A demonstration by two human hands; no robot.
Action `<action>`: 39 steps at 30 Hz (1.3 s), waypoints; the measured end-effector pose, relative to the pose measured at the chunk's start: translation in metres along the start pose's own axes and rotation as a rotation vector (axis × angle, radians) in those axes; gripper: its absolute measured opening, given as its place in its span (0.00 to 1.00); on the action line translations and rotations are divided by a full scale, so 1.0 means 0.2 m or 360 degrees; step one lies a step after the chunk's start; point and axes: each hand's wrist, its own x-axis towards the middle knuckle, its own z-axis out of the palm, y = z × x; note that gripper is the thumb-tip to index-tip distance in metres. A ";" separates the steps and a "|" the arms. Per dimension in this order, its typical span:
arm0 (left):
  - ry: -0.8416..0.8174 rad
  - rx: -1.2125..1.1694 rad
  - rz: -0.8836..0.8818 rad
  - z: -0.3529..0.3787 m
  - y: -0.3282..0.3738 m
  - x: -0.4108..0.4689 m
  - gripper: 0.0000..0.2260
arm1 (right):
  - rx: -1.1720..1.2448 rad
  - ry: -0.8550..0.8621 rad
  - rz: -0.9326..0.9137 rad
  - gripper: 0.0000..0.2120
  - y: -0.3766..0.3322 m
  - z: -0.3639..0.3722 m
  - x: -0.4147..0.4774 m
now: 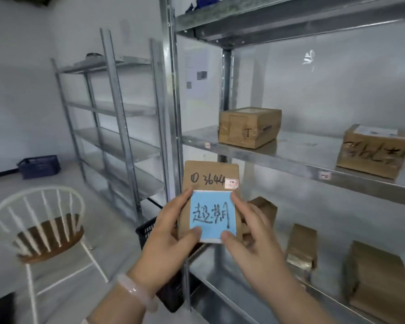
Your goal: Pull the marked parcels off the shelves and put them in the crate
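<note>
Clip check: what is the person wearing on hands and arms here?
The left grip and right grip are bare hands: no gloves, no rings in view, forearms unsleeved. A pale pink, glossy bangle circles the left wrist.

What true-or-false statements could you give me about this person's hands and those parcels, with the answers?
1. The left hand and the right hand together hold a brown parcel bearing a blue note. True.
2. The brown parcel already lies in the black crate. False: it is held up in both hands, outside the crate.
3. A box marked T and a scribbled box stand apart on the same shelf. True.
4. The pale bracelet is on the right wrist. False: it is on the left wrist.
</note>
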 end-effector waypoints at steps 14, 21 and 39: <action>0.0208 0.0244 -0.0487 -0.79 -0.81 0.06 0.32 | -0.0294 -0.0747 0.0201 0.30 0.42 0.94 0.30; 0.0204 0.0383 -0.0587 -1.01 -1.19 0.54 0.33 | -0.0358 -0.0832 0.0150 0.31 0.70 1.27 0.80; -0.0148 0.0282 -0.0708 -1.27 -2.36 1.52 0.32 | -0.0629 -0.0876 0.0600 0.36 1.52 1.95 1.52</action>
